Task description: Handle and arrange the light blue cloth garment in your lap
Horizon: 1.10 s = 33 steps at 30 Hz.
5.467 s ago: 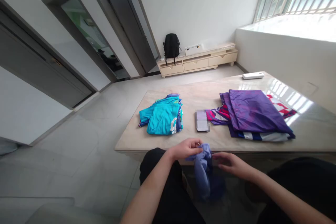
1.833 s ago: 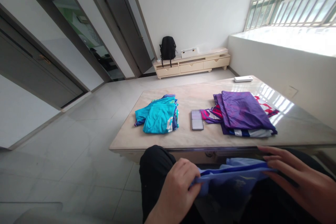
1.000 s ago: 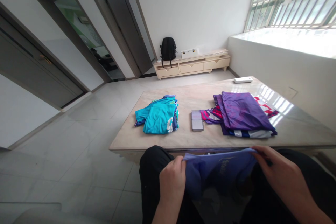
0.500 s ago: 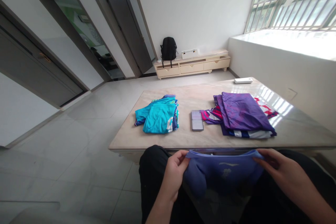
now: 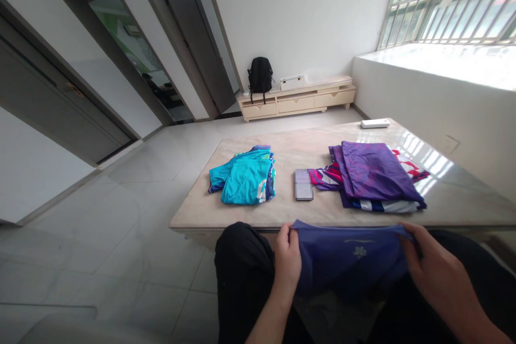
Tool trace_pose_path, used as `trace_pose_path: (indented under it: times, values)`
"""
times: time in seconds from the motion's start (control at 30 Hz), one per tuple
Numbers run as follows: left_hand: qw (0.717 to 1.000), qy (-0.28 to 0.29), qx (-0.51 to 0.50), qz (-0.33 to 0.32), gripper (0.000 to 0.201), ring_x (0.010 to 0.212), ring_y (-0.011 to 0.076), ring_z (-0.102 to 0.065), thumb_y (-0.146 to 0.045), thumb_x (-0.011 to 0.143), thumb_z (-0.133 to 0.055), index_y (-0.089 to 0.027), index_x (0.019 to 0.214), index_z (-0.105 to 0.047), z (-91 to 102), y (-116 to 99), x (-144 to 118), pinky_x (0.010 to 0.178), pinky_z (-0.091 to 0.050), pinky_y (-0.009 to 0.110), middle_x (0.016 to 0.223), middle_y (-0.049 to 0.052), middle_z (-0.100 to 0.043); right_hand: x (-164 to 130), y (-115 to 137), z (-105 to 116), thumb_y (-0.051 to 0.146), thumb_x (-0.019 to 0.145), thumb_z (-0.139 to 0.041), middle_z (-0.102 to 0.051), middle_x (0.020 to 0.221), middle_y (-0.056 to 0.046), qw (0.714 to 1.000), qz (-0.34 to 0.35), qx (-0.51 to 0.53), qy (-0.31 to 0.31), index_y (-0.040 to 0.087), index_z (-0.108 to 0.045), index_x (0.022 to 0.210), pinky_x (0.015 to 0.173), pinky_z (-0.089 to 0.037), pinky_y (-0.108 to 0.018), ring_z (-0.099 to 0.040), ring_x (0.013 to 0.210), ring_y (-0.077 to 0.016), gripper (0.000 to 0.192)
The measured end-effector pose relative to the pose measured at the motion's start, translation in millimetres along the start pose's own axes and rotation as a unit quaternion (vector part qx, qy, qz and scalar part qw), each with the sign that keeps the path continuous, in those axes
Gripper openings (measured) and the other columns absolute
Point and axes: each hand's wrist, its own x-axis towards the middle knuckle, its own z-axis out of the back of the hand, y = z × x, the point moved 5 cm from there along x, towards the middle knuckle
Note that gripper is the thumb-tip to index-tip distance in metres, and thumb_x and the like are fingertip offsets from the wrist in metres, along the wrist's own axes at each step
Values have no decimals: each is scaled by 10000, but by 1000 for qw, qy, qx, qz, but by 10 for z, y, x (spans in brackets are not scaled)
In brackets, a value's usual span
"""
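Note:
Stretched between my hands, just in front of the table's near edge, is a blue-purple shirt (image 5: 350, 258) with a small pale print. My left hand (image 5: 288, 255) pinches its upper left corner, fingers closed. The upper right corner is gripped by my right hand (image 5: 433, 260), also closed. The cloth hangs down over my lap, and its lower part is dark and hard to make out. Beyond it on the table lie a pile of folded teal clothes (image 5: 245, 180) at left and a pile with purple cloth on top (image 5: 379, 172) at right.
A pixelated flat rectangular item (image 5: 303, 185) rests on the marble-topped table (image 5: 282, 215) between the piles. A white oblong object (image 5: 374, 123) sits at the far right corner. Against the wall stands a low cabinet (image 5: 296, 105) bearing a black backpack (image 5: 260, 75).
The shirt has been raised a little and shifted right, its top edge now pulled straighter and its front flatter. My left hand has turned more upright; both hands keep their hold.

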Motion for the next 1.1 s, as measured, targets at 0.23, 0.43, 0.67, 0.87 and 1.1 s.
trace_pose_path:
  times: [0.23,0.43,0.67,0.87,1.1]
  values:
    - [999,-11,-34,-18,312,899,282,-740,-436,901,-646,-161,981,-769,17,233,163,850,-557,360,966,123,-791,11,57,174,543,1017,-407,-728,1160,-20,996,76,2,-49,293,-650,1205,809,-556,-313,-735,971,-228,395]
    - [1000,2,-30,-11,310,792,255,-731,-436,880,-686,-149,945,-783,99,238,119,724,-553,301,870,104,-796,98,-330,21,785,872,-415,-775,891,-23,997,-41,-4,70,304,-731,966,672,-537,-386,-749,787,-298,583]
    - [996,58,36,-49,268,835,246,-716,-383,950,-609,-179,946,-784,135,-84,-84,773,-529,296,906,73,-792,88,-350,12,661,860,-472,-741,748,-48,986,-140,38,80,290,-677,952,586,-506,-350,-746,765,-322,433]
    - [986,157,15,-52,272,940,244,-702,-351,988,-555,-194,1043,-771,220,-370,-181,851,-509,289,1008,71,-783,122,-179,167,631,804,-582,-755,849,-53,982,-129,127,61,261,-705,994,701,-543,-344,-717,755,-278,434]
    - [987,155,25,-16,256,698,182,-628,-396,991,-531,-173,1012,-654,384,-273,-103,650,-452,248,798,39,-718,142,-41,308,660,649,-673,-768,831,-31,973,-164,141,79,284,-746,867,787,-537,-408,-720,782,-308,441]
